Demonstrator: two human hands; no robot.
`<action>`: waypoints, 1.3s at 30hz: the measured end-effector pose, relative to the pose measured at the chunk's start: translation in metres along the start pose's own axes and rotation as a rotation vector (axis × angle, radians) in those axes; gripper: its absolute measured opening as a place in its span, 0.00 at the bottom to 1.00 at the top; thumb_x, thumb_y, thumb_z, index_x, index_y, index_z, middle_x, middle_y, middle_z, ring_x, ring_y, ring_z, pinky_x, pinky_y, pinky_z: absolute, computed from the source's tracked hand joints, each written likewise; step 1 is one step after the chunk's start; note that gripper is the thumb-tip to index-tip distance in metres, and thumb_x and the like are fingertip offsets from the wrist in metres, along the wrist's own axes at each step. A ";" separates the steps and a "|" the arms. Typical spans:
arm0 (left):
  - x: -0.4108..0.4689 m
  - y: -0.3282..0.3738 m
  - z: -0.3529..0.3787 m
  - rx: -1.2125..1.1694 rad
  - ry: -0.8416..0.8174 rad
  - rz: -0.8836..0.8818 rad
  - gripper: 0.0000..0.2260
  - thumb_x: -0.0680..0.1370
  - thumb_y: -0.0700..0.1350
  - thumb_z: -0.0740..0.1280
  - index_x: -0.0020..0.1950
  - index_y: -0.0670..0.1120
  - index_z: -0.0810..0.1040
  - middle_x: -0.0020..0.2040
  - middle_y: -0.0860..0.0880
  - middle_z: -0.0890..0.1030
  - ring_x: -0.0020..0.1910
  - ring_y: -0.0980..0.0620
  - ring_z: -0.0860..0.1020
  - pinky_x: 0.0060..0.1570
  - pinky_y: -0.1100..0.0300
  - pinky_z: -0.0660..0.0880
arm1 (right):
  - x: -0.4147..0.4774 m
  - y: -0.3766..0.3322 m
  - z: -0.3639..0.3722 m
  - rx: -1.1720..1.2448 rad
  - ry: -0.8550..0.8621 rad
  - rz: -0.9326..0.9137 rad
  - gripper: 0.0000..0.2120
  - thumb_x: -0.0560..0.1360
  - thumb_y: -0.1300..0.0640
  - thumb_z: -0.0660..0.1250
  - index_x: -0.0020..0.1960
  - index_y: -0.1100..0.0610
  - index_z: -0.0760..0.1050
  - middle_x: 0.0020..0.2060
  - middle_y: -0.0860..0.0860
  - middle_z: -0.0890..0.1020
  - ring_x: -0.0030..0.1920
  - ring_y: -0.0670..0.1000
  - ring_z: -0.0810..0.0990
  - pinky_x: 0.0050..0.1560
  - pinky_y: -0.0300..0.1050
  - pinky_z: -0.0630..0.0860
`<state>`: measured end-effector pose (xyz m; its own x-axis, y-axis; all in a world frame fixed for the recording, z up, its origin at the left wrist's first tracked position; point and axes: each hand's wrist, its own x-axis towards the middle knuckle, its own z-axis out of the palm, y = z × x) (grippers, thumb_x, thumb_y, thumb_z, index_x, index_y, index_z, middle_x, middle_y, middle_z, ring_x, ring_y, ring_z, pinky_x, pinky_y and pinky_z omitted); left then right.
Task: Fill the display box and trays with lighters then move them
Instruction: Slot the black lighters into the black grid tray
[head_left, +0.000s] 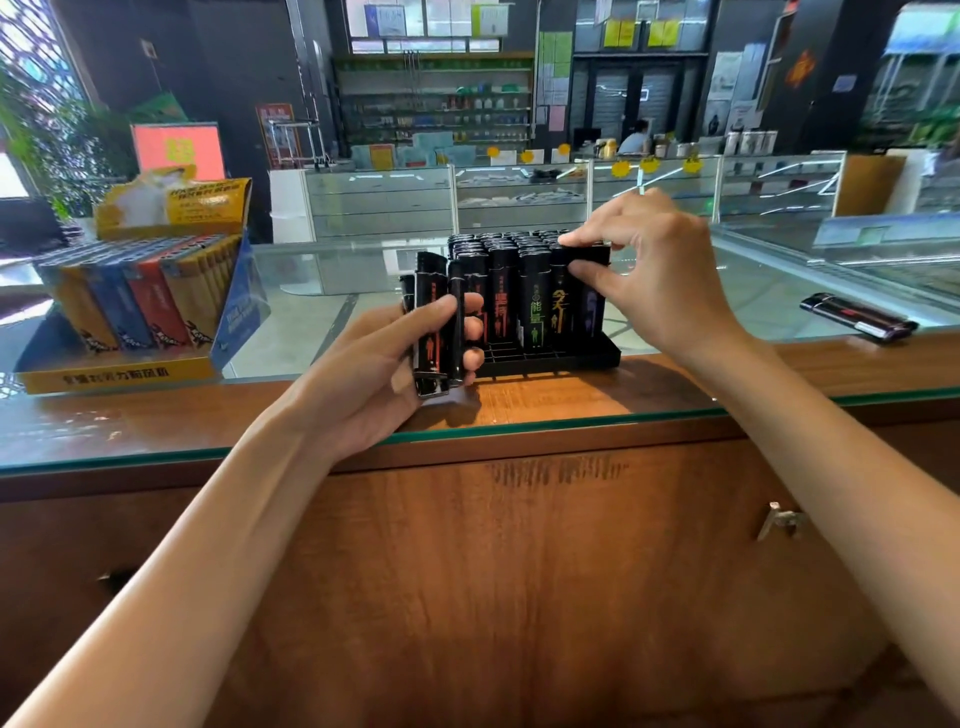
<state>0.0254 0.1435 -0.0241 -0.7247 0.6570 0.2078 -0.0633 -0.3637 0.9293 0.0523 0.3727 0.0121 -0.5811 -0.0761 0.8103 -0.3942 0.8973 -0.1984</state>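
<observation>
A black tray (550, 359) sits near the front edge of the glass-topped wooden bench (571, 410). It is packed with rows of black lighters (511, 283) that stand upright. The front row shows red, green and yellow print, and a strip of empty slots lies open along the tray's near side.

The left hand (405, 364) is at the tray's left end, fingers curled round a bundle of black lighters (439, 322) held upright, their metal ends down just above the bench.

The right hand (660, 275) reaches over the tray's right end. Its forefinger lies on top of the purple-printed lighter (593, 312), the last in the front row, and its thumb presses the face, pinching it. The other fingers are loosely bent above.

To the left, a yellow display box (119, 376) stands on the bench, filled with yellow, blue and red lighters leaning back in rows. Well to the right, a few loose lighters (857, 318) lie flat on the glass.
</observation>
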 end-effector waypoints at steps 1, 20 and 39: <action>0.000 0.000 0.000 0.020 -0.021 0.001 0.14 0.78 0.44 0.63 0.61 0.39 0.74 0.44 0.46 0.78 0.40 0.50 0.77 0.44 0.53 0.77 | 0.000 0.000 0.001 -0.008 -0.002 -0.001 0.12 0.69 0.61 0.73 0.52 0.60 0.82 0.47 0.56 0.81 0.51 0.55 0.75 0.51 0.40 0.68; -0.001 -0.011 0.031 0.520 0.202 0.242 0.08 0.69 0.46 0.72 0.46 0.46 0.82 0.42 0.46 0.86 0.43 0.50 0.84 0.38 0.62 0.79 | -0.024 -0.034 0.001 0.487 -0.210 0.135 0.10 0.72 0.50 0.70 0.46 0.56 0.82 0.38 0.49 0.83 0.38 0.51 0.79 0.39 0.46 0.74; -0.001 -0.008 0.019 0.275 0.191 0.113 0.13 0.77 0.47 0.61 0.56 0.40 0.75 0.40 0.45 0.83 0.34 0.50 0.81 0.40 0.53 0.81 | -0.023 -0.010 -0.013 0.903 -0.183 0.355 0.05 0.71 0.61 0.71 0.47 0.57 0.81 0.33 0.45 0.82 0.30 0.38 0.75 0.33 0.30 0.69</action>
<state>0.0395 0.1585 -0.0262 -0.8336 0.4780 0.2770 0.1924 -0.2188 0.9566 0.0787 0.3709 0.0022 -0.8420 -0.0013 0.5395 -0.5267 0.2185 -0.8215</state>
